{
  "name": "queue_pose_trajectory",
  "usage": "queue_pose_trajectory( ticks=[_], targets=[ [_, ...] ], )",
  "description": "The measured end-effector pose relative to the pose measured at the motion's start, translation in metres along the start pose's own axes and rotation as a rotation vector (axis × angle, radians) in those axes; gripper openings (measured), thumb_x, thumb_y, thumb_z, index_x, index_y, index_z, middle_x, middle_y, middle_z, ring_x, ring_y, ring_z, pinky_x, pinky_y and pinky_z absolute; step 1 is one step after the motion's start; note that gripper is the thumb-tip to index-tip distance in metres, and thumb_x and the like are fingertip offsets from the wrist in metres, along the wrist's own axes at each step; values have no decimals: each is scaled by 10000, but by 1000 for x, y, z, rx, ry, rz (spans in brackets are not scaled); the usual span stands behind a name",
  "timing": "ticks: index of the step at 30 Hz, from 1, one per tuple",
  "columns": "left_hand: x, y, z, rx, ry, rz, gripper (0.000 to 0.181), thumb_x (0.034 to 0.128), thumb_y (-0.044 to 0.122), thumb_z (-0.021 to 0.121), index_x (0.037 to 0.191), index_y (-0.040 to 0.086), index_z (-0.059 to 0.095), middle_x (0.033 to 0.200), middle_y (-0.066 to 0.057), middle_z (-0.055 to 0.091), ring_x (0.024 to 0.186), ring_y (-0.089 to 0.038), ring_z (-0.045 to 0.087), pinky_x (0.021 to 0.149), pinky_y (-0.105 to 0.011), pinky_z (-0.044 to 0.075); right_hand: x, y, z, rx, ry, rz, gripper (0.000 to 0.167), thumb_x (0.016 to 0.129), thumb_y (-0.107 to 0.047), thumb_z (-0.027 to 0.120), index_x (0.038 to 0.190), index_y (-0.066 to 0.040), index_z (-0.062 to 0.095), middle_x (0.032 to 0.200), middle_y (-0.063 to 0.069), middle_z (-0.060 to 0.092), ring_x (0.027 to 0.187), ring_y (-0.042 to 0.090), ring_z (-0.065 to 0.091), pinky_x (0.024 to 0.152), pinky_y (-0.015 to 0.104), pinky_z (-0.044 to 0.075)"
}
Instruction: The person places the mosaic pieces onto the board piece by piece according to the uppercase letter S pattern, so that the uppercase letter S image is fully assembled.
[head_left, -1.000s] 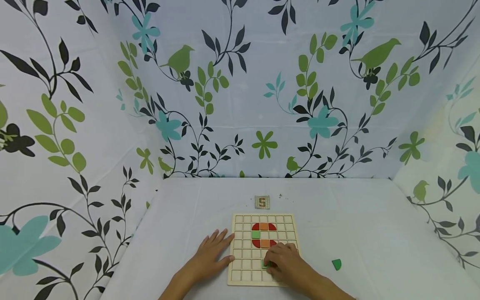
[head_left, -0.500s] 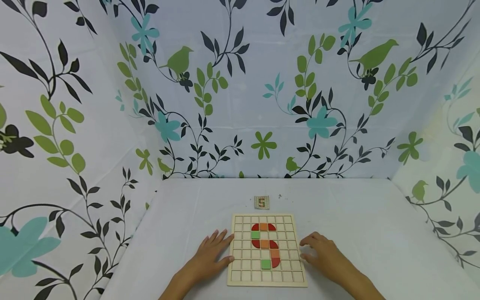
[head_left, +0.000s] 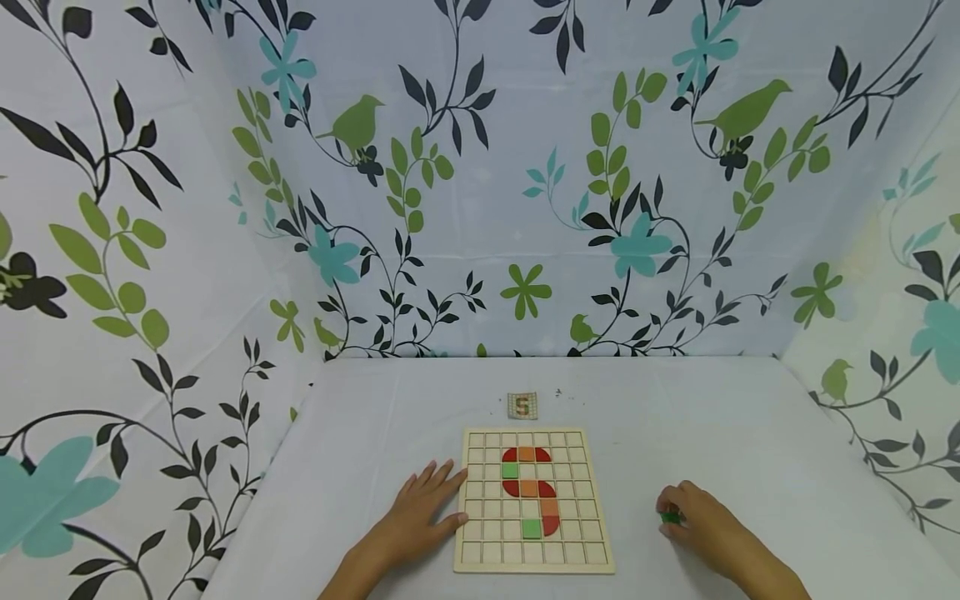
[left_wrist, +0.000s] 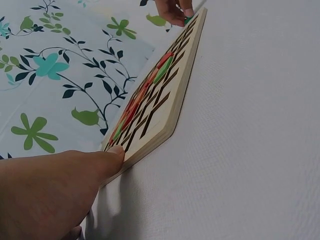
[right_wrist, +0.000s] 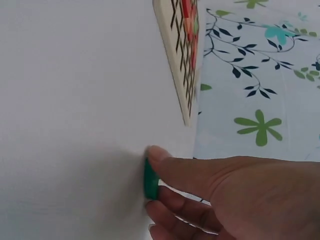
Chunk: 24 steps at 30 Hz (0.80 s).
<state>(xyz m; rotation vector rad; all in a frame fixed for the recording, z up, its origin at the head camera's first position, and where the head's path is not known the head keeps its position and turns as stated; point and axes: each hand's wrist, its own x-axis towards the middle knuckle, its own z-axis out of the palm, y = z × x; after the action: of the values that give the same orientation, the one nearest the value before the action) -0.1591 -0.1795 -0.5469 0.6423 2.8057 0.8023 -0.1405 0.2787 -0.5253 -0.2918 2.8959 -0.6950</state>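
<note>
A wooden grid board (head_left: 483, 552) lies on the white table, holding a curved line of flat tiles: red rounded ones (head_left: 551, 525), orange squares (head_left: 527, 454) and green squares (head_left: 532, 528). My left hand (head_left: 420, 510) rests spread at the board's left edge, its thumb (left_wrist: 114, 156) touching the rim in the left wrist view. Off to the right of the board, my right hand (head_left: 703, 527) pinches a green quarter-round tile (right_wrist: 150, 180) between thumb and fingers. Part of that tile is hidden by the fingers in the head view.
Behind the board lies a small pattern card (head_left: 522, 406) with a figure in coloured squares. A few dark specks (head_left: 559, 392) dot the table near it. Printed cloth (head_left: 450, 208) with birds and leaves hangs at the back and sides.
My right hand has left the lower right of the board, uncovering an orange square and red tile there. It moved right and now pinches the green tile lying there. The left hand stayed put.
</note>
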Motion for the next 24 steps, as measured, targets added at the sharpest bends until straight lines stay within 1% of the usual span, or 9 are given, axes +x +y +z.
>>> queue_pose_trajectory(
  ticks=[3,5,9,12,14,16,20,23,24],
  targets=[
    [0,0,0,-2,-1,0,700,1045,535,602,1621,172,439,1709,-172,328,1595,-470,216,1248,-736,142,3,0,4,5,10,20,221,889,-226,842,989,-132,668,895,-40,568,799,97,551,723,286,547],
    [0,1,0,1,-4,-1,703,1046,542,597,1622,173,436,1710,-170,326,1596,-466,217,1248,-735,144,5,0,4,42,2,31,237,899,-248,840,1009,-122,671,903,-36,571,808,97,541,707,270,524],
    [0,1,0,-2,-9,-4,702,1046,538,599,1622,170,436,1710,-173,325,1597,-467,214,1248,-735,140,3,0,0,126,-33,-16,248,897,-108,821,1092,-65,673,980,-4,585,924,141,608,807,327,591],
    [0,0,0,-7,-12,-4,700,1047,528,603,1621,165,436,1709,-178,324,1596,-472,211,1247,-739,137,2,-2,0,149,-37,-17,265,874,1,797,1104,-56,678,992,-10,587,948,141,623,853,343,602],
    [0,0,1,-5,-11,-4,700,1046,528,604,1621,165,437,1709,-177,326,1595,-472,214,1246,-740,140,3,-4,2,142,-25,-1,236,888,-2,792,1089,-64,685,972,-21,586,922,120,612,840,319,595],
    [0,0,1,-1,-10,-3,700,1047,531,601,1622,168,435,1710,-175,325,1595,-471,214,1246,-739,141,4,-5,3,131,-1,15,254,881,-29,817,1096,-69,688,977,-30,596,917,111,615,832,304,593],
    [0,1,0,0,-5,1,700,1048,530,600,1622,166,435,1708,-177,327,1593,-474,219,1245,-738,146,4,-5,6,77,42,-64,316,878,-76,838,1157,-88,690,1062,-44,619,983,154,660,876,340,605],
    [0,1,0,2,-4,0,701,1048,529,601,1622,164,435,1708,-178,327,1592,-475,222,1246,-737,149,5,-5,7,66,50,-122,288,896,-77,826,1153,-122,705,1100,-73,631,1030,167,675,908,362,605],
    [0,1,0,3,-4,0,702,1048,530,601,1623,165,433,1709,-176,325,1593,-473,221,1247,-735,148,6,-5,8,72,47,-124,261,903,-78,818,1135,-135,713,1095,-85,635,1034,160,678,908,358,604]
  ],
)
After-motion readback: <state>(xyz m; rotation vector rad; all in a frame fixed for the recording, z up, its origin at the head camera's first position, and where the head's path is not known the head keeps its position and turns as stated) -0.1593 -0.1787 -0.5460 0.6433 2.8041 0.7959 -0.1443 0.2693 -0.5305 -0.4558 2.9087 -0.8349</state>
